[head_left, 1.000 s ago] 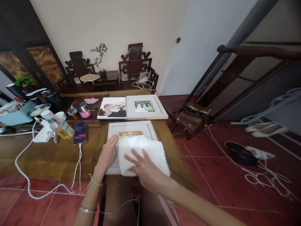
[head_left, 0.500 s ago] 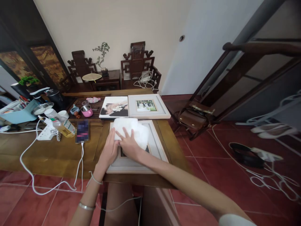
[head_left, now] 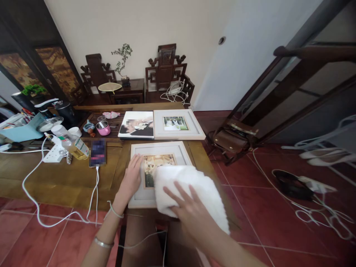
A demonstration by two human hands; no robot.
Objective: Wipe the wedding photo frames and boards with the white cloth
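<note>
A light wooden picture frame [head_left: 134, 202] lies on the table's near right end, with a group photo [head_left: 158, 165] in its middle. My left hand [head_left: 132, 176] rests along the frame's left side, fingers stretched out. Over the frame's lower right part, my right hand [head_left: 191, 211] holds a folded white towel [head_left: 205, 185], its fingers spread across the cloth. The towel hides that corner of the frame and part of the photo, and it reaches past the table's near edge.
Behind lie a second frame [head_left: 201, 131] and a photo panel [head_left: 136, 129]. To the left are a phone [head_left: 97, 154] on a cable, a bottle [head_left: 78, 148], a power strip [head_left: 52, 155] and a pink cup [head_left: 103, 128]. A wooden chair [head_left: 278, 96] stands at right.
My right hand has swept the towel from the frame's upper left toward its lower right and nearer to me, baring the photo. My left hand stays at the frame's left side.
</note>
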